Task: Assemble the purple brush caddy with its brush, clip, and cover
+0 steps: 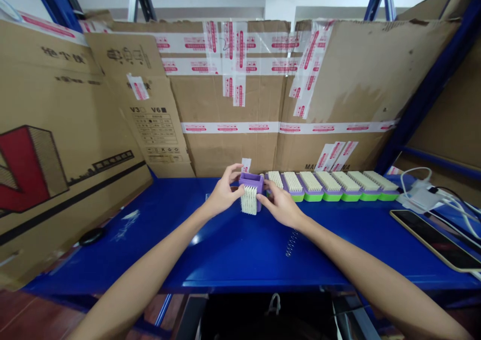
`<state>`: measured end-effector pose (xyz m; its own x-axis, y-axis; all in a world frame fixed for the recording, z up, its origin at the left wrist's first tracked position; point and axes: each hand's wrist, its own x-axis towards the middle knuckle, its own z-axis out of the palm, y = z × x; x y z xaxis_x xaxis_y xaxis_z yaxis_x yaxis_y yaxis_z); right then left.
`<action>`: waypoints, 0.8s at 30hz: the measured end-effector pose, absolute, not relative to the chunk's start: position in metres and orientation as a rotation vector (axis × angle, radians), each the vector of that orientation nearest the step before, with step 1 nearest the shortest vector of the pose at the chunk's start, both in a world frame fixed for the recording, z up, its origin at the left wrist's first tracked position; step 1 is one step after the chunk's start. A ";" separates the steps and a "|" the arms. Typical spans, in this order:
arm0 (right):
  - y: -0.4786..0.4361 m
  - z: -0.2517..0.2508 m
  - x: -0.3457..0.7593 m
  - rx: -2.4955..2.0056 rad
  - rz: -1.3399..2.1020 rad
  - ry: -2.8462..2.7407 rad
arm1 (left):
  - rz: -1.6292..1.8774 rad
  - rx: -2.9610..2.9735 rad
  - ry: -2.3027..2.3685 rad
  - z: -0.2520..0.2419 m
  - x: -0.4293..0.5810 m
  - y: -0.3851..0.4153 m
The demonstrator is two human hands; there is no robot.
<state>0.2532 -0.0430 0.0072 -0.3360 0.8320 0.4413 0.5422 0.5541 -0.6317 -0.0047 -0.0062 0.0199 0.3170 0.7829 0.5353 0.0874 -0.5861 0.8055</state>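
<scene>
The left hand (226, 191) is half curled, its thumb against the upper left of a cream block (248, 201) and its fingers reaching toward the left side of a purple rectangular box (251, 178). The right hand (280, 204) is likewise partly closed, its thumb at the block's right edge and its fingers at the box's right side, so the two hands grip the pair between them. The block, ridged with rows of slim pegs, stands against the near side of the box, over the middle of the worktop (233, 252); the box has a smooth wall and a hollow compartment that shows at its top. Near the right forearm lies a dark coiled strand (291, 243) on the glossy blue surface. To the right, along the far edge, runs a row of seven purple-and-green holders (332, 196), each filled with a cream, close-pegged block. Beyond the row's right end are a white adapter (416, 198) and tangled white cables (464, 215), with a dark-screened smartphone (438, 239) nearer. Corrugated cardboard panels (229, 152), bound with red-and-white printed tape (233, 127), stand along the far side.
</scene>
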 end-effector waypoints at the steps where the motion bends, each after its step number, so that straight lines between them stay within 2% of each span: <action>1: -0.043 0.007 0.253 -1.106 0.489 -2.028 | 1.309 1.912 0.768 0.020 -0.005 -0.006; 24: -0.040 0.005 0.256 -1.099 0.490 -2.011 | 1.100 2.168 0.732 0.006 -0.011 0.006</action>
